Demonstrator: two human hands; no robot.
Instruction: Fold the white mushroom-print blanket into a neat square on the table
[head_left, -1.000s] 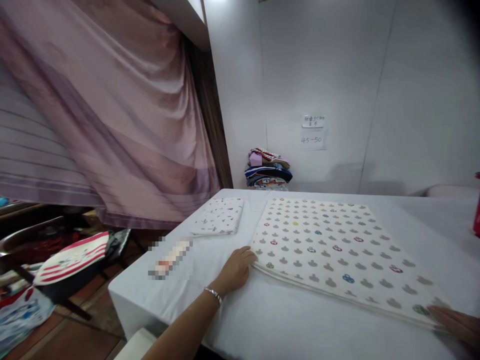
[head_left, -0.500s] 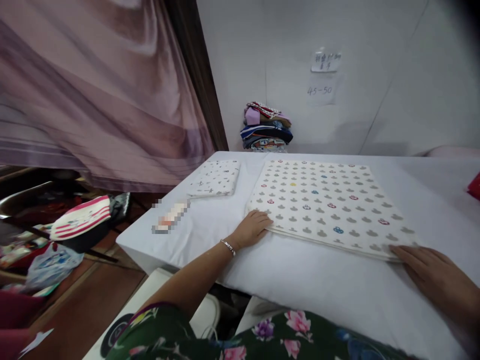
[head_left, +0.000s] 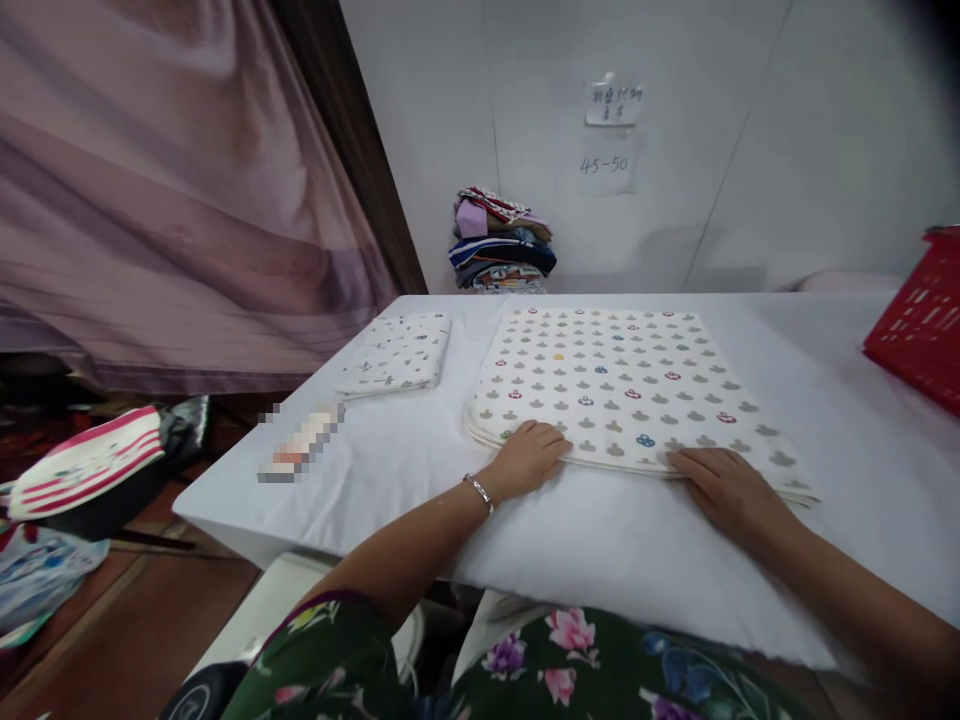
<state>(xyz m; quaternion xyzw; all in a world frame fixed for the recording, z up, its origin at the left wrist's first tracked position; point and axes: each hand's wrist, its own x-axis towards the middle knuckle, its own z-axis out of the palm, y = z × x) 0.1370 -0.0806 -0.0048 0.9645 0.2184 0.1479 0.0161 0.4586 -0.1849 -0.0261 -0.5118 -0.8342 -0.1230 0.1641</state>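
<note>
Left grip point(head_left: 528, 462) and right grip point(head_left: 729, 486) rest flat, unclenched, on layered, roughly rectangular printed cloth point(head_left: 609, 375).

Wall point(head_left: 697, 120): plain pale panels, thin seams, couple of handwritten paper signs point(head_left: 609, 168) stuck up
Curtain point(head_left: 187, 200): dusty pink, big folds, hanging left
Floor point(head_left: 165, 620): reddish-brown tiles, lighter joints
Counter point(head_left: 847, 400): draped in white cloth
Light: kinda dim, soft shadows
</note>
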